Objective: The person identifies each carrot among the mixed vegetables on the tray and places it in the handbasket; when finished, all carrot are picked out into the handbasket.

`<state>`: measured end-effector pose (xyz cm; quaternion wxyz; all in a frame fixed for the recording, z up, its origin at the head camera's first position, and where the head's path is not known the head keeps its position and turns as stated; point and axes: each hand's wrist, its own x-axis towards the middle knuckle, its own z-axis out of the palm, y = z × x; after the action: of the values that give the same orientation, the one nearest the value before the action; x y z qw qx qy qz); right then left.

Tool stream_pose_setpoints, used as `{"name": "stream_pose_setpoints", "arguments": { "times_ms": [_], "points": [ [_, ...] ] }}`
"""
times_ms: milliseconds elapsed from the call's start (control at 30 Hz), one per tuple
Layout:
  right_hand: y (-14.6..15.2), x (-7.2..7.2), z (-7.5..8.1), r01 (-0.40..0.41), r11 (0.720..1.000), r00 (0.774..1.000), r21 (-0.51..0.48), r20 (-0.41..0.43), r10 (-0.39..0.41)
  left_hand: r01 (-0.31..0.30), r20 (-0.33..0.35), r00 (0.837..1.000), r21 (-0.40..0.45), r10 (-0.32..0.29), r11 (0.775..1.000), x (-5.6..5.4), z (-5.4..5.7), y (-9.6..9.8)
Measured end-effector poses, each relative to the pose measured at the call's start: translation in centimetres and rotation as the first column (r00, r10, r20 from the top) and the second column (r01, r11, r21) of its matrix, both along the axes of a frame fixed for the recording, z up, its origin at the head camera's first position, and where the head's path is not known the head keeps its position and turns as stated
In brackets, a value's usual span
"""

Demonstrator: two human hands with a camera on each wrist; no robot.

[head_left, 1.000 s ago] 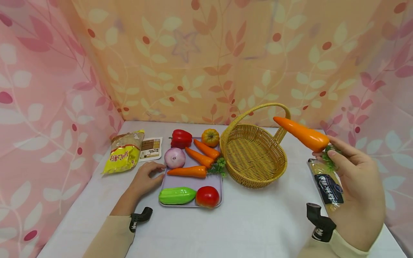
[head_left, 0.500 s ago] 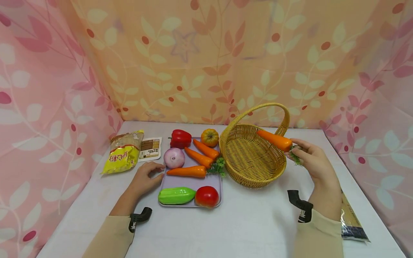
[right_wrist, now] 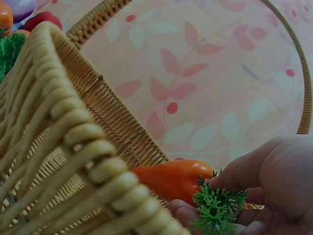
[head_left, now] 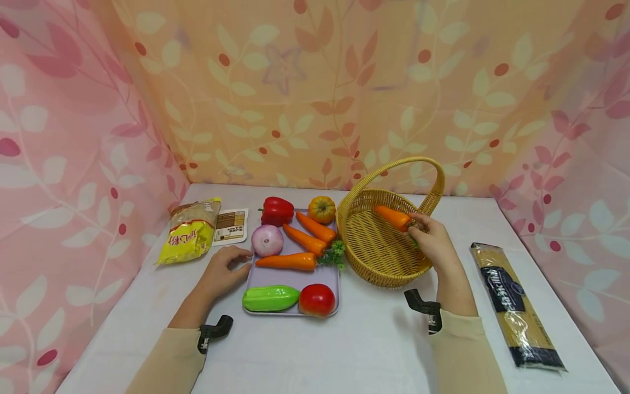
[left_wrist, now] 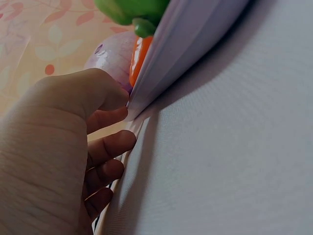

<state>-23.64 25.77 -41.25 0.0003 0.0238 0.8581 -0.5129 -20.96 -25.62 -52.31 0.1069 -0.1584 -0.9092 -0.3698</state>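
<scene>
My right hand [head_left: 429,241] pinches a carrot [head_left: 392,217] at its leafy green top [right_wrist: 220,208]. The carrot's orange body lies over the inside of the wicker basket [head_left: 351,246], tip toward the far left. My left hand [head_left: 225,275] rests on the table with loosely bent fingers, fingertips right at the left rim of a lilac tray [head_left: 275,277]. Also on the tray are more carrots [head_left: 286,262], a purple onion [head_left: 267,241], a red bell pepper [head_left: 276,212], a small pumpkin [head_left: 322,209], a ridged green gourd-like vegetable [head_left: 270,299] and a tomato [head_left: 317,300].
To the left lie a yellow bag of powder [head_left: 189,232] and a flat brown-and-white packet [head_left: 230,226]. A long pack of dry noodles [head_left: 517,306] lies at the right. The basket's tall handle [head_left: 418,160] arches over it. Patterned cloth [head_left: 295,109] closes off the back and sides.
My right hand has carried the carrot leftward and down, from above the noodle pack to inside the basket's rim. The left hand has stayed at the tray.
</scene>
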Motion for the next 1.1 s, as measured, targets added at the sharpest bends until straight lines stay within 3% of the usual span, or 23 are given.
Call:
{"name": "stream_pose_setpoints", "arguments": {
  "times_ms": [300, 400, 567, 700, 900, 1100],
  "points": [
    [-0.6, -0.6, -0.6, 0.013, 0.996, 0.999, 0.092, 0.029, -0.015, -0.005, 0.006, 1.0, -0.01, 0.005, 1.0, 0.0, 0.2, 0.2],
    [-0.7, -0.6, -0.5, 0.031, 0.985, 0.999, 0.171, 0.023, -0.036, -0.007, 0.012, 1.0, -0.006, 0.007, 1.0, 0.0, 0.2, 0.1],
    [-1.4, -0.4, -0.3, 0.044, 0.919, 0.999, 0.391, -0.022, -0.039, -0.009, 0.014, 1.0, -0.006, 0.009, 1.0, 0.0, 0.1, 0.1],
    [-2.0, -0.2, -0.5, 0.058, 0.86, 0.998, 0.507, -0.061, -0.031, -0.009, 0.012, 1.0, -0.007, 0.009, 1.0, 0.0, 0.1, 0.1],
    [-2.6, -0.3, -1.4, 0.101, 0.781, 0.993, 0.616, -0.11, -0.042, -0.011, 0.01, 1.0, -0.01, 0.011, 1.0, 0.0, 0.1, 0.1],
    [-3.2, -0.4, -2.1, 0.108, 0.72, 0.994, 0.685, -0.073, -0.081, -0.018, 0.01, 1.0, -0.018, 0.019, 1.0, 0.1, 0.0, 0.2]
  ]
}}
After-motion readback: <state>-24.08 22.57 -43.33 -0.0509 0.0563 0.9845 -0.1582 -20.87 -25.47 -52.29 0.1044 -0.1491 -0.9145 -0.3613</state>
